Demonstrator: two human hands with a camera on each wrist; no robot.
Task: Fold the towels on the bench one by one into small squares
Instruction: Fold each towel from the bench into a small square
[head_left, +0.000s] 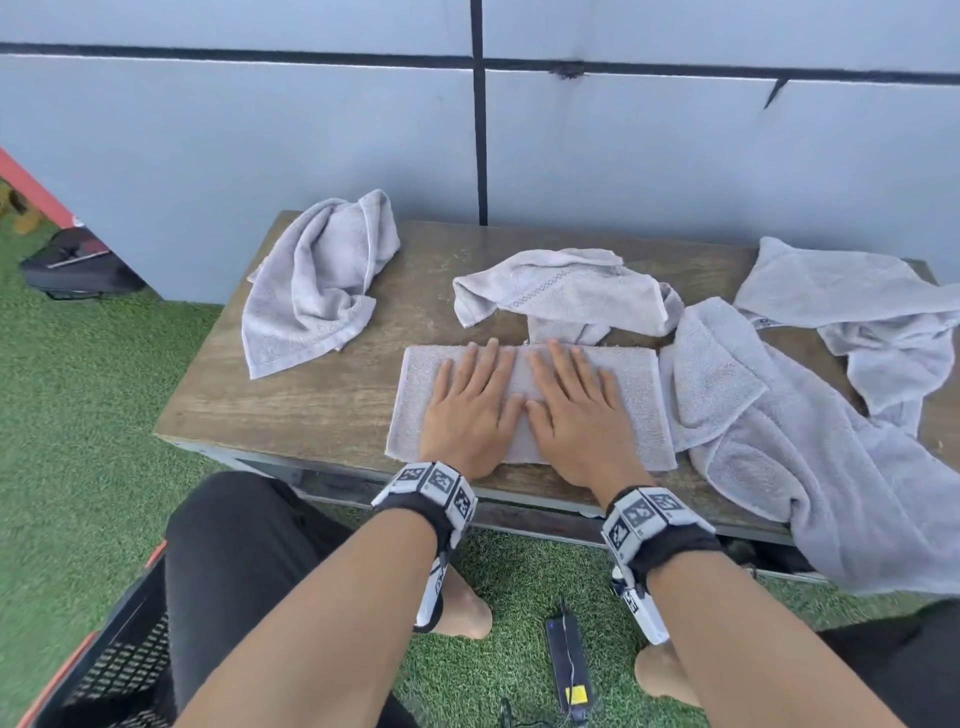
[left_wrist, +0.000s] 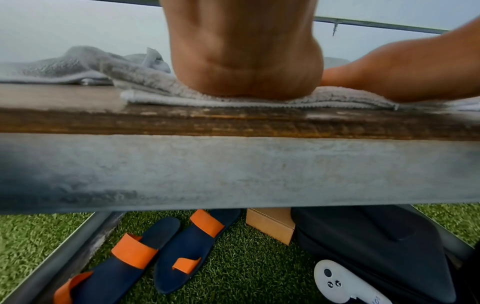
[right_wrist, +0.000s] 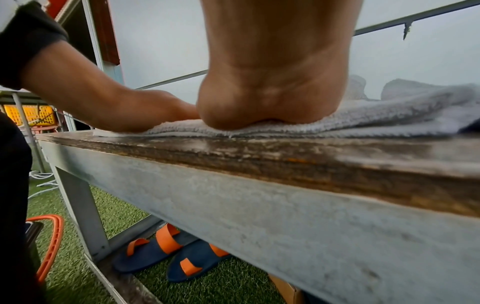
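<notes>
A grey towel (head_left: 639, 395), folded into a flat rectangle, lies at the front middle of the wooden bench (head_left: 311, 405). Both hands press flat on it side by side with straight fingers: left hand (head_left: 470, 395) on its left half, right hand (head_left: 571, 400) on its middle. In the left wrist view the heel of the left hand (left_wrist: 244, 78) bears on the towel's layered edge (left_wrist: 337, 100). The right wrist view shows the right hand (right_wrist: 270, 102) pressing the same towel (right_wrist: 389, 117). Several unfolded grey towels lie crumpled at the left (head_left: 311, 291), behind (head_left: 566, 291) and to the right (head_left: 779, 441).
The right-hand towel hangs over the bench's front edge. A grey wall stands close behind the bench. Under the bench are blue and orange sandals (left_wrist: 161, 246), a cardboard box (left_wrist: 270, 226) and a black bag (left_wrist: 376, 246). A black crate (head_left: 104, 665) sits at my left knee.
</notes>
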